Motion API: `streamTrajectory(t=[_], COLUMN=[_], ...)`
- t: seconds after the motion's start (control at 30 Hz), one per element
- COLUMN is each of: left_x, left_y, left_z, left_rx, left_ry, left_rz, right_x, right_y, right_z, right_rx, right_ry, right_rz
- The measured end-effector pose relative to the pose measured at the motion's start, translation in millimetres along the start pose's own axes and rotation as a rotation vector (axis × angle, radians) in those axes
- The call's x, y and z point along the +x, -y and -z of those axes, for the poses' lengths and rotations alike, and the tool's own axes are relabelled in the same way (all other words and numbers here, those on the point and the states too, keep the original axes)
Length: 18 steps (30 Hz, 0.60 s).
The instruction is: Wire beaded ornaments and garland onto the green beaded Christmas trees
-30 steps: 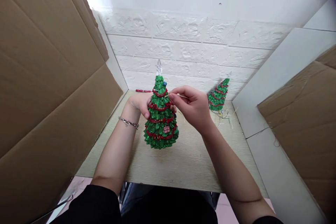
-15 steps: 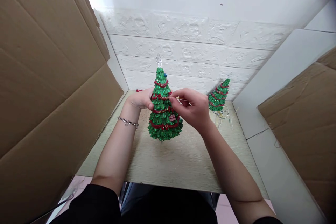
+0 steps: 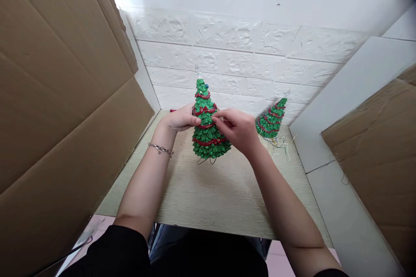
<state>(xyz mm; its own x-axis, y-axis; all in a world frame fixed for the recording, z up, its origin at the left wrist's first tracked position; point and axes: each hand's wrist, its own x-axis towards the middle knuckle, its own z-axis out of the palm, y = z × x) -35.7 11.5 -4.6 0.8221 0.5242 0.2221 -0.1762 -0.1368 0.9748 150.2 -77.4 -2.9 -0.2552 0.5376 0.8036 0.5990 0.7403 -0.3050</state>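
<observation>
A small green Christmas tree ornament (image 3: 211,149) with red garlands and a clear pointed tip stands tilted in front of me, thin wire loops showing under its base. My left hand (image 3: 183,117) grips its left side, thumb on the front and the other fingers partly hidden behind. On the tree's right side, my right hand (image 3: 237,130) pinches a thin pale strand, perhaps string or wire, with thumb and index finger against the middle branches. A tiny blue ball sits near the treetop.
A second Christmas tree (image 3: 273,119) leans by the back wall at right, above a tangle of thin wires (image 3: 276,142). Cardboard panels (image 3: 74,108) flank the wooden table (image 3: 211,199). Something red (image 3: 173,111) lies behind my left hand.
The tree has turned, so the pink gift decoration on its front is out of sight. Its base has risen slightly and shifted right, showing wire loops. My right hand keeps its pinch.
</observation>
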Motion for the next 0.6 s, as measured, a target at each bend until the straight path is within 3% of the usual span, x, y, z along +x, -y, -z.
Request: streamTrajectory(t=[0.1,0.3,0.6], left_x=[0,2,11], left_y=[1,0,-1], left_z=[1.8,-0.4,-11.2], left_rx=[0.002,0.025,-0.029], left_ry=[-0.008,-0.045,-0.207], left_rz=[-0.013,0.015,0.013], right_x=[1,3,5], right_y=[0,2,-10], right_z=[2,4,4], right_rx=[0.041,0.019,-0.015], right_ry=[0.047,0.100,0.072], right_rz=[0.000,-0.151,-0.132])
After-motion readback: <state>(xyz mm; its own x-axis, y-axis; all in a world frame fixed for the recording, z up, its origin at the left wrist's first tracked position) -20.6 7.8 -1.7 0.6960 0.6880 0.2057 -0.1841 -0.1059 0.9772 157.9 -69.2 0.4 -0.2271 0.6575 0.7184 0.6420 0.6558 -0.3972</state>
